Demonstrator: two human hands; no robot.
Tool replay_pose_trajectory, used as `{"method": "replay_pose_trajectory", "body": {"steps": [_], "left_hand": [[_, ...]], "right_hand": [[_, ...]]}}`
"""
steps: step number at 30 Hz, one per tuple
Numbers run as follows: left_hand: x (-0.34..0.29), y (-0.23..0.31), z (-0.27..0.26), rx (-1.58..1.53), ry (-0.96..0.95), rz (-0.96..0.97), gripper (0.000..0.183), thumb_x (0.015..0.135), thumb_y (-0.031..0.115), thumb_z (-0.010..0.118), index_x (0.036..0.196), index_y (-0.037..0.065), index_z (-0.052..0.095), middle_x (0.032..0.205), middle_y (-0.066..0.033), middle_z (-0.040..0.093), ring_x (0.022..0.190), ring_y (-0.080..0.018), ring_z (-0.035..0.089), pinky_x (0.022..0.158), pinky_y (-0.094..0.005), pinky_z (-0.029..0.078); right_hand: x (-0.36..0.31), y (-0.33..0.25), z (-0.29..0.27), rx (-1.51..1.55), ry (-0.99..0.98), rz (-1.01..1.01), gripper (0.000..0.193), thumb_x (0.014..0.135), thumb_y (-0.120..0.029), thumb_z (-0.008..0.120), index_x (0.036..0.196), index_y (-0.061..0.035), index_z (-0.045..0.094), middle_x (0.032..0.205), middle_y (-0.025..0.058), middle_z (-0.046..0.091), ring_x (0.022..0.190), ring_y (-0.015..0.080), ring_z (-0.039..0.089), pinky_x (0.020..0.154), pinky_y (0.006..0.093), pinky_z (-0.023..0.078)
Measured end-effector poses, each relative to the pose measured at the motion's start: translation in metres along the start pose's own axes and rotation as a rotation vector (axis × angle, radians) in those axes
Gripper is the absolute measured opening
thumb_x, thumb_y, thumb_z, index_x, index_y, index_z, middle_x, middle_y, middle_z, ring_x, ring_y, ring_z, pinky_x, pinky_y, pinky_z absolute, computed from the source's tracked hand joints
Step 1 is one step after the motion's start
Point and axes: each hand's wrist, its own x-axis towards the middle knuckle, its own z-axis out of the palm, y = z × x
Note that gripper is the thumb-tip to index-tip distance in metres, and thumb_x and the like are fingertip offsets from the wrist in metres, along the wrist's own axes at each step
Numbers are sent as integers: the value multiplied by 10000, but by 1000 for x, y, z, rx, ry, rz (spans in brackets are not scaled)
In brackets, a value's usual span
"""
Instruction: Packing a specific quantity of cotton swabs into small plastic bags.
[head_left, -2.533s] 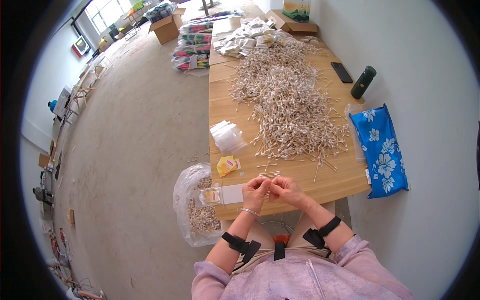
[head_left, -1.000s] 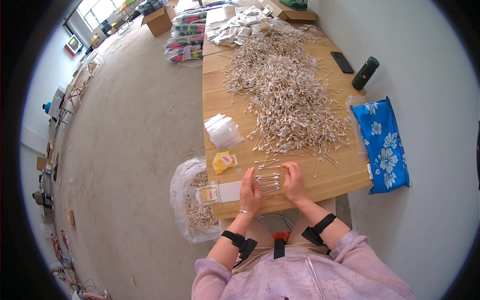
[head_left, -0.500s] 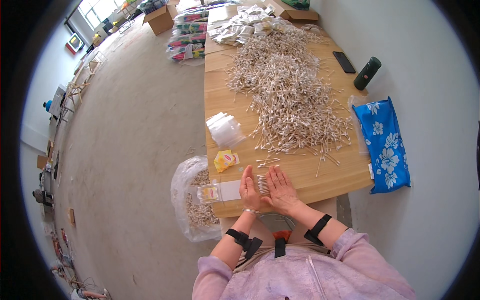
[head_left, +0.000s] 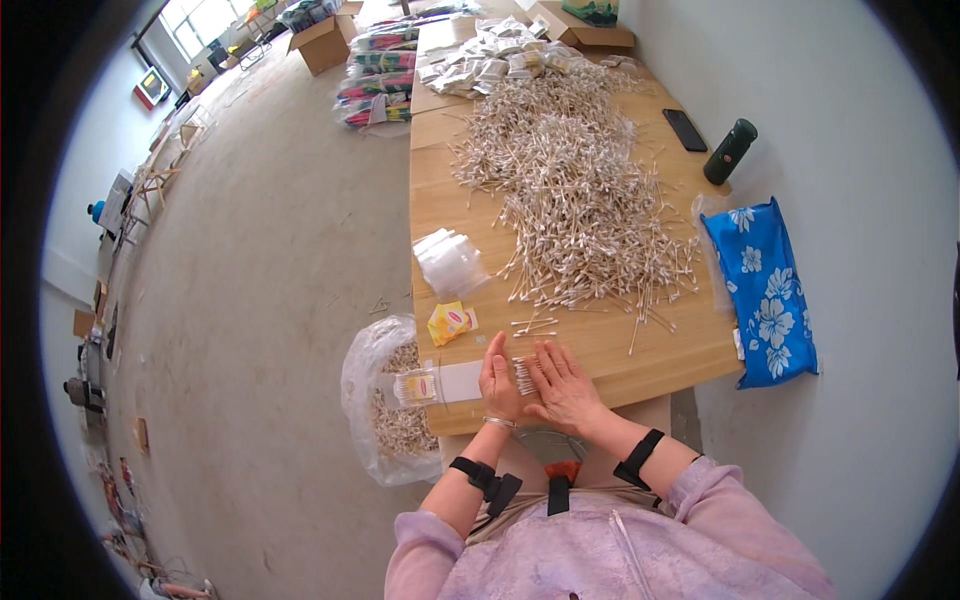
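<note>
A row of cotton swabs (head_left: pixel 524 375) lies side by side on the wooden table (head_left: pixel 640 355) near its front edge. To its left, my left hand (head_left: pixel 499 386) stands on edge with the fingers stretched out. My right hand (head_left: pixel 566 386) lies flat against the row's right side, palm down, covering some of it. A white strip (head_left: pixel 461 382) lies left of my left hand. At its far end, a clear pack of swabs with a yellow card (head_left: pixel 416 386) rests at the table's left edge. A large heap of loose cotton swabs (head_left: pixel 575 190) spreads beyond my hands.
Clear plastic sleeves (head_left: pixel 449 262) and yellow cards (head_left: pixel 452 323) lie at the left. Below the left edge hangs a plastic bag of swabs (head_left: pixel 362 400). A phone (head_left: pixel 685 130), dark green bottle (head_left: pixel 731 152) and blue flowered pack (head_left: pixel 768 295) line the right. Filled packets (head_left: pixel 495 60) sit far back.
My right hand has shifted slightly and covers a little more of the swab row. My left hand stays nearly in place. The view has moved very slightly.
</note>
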Motion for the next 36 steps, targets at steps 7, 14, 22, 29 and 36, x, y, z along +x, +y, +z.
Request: {"method": "replay_pose_trajectory", "body": {"steps": [7, 14, 22, 29, 36], "left_hand": [[1, -1, -2, -52, -9, -9, 410, 1009, 225, 380, 1324, -27, 453, 1347, -127, 491, 1269, -209, 438, 1074, -319, 330], [3, -2, -1, -104, -11, -17, 425, 1018, 256, 369, 1319, -31, 456, 1350, -123, 488, 1274, -204, 431, 1085, -320, 322], [5, -7, -10, -131, -17, -21, 440, 1024, 282, 364, 1318, -32, 454, 1356, -120, 480, 1286, -200, 419, 1097, -323, 313], [7, -8, -7, -253, 16, -93, 453, 1021, 297, 371, 1327, -30, 443, 1369, -120, 468, 1302, -202, 403, 1102, -324, 306], [-1, -12, -9, -235, 2, -99, 472, 1021, 305, 370, 1350, -30, 413, 1391, -118, 444, 1315, -201, 384, 1108, -321, 284]], "right_hand": [[-15, -4, 4, 23, -32, -5, 839, 849, -579, 496, 1476, -94, 220, 1530, 222, 120, 1431, 359, 66, 1155, 479, 53], [-16, 1, 6, 18, 16, -19, 806, 862, -502, 536, 1479, -100, 209, 1530, 215, 122, 1429, 360, 81, 1149, 491, 72], [-6, 6, 7, 104, 107, 26, 900, 789, -421, 665, 1464, -55, 196, 1534, 186, 136, 1428, 343, 112, 1144, 493, 109], [4, 14, 11, 65, 194, 46, 932, 774, -438, 675, 1460, -30, 192, 1530, 192, 142, 1425, 348, 123, 1147, 487, 114], [-17, 1, 3, 29, -22, -32, 893, 829, -589, 520, 1469, -51, 206, 1529, 219, 126, 1429, 359, 83, 1155, 473, 78]]}}
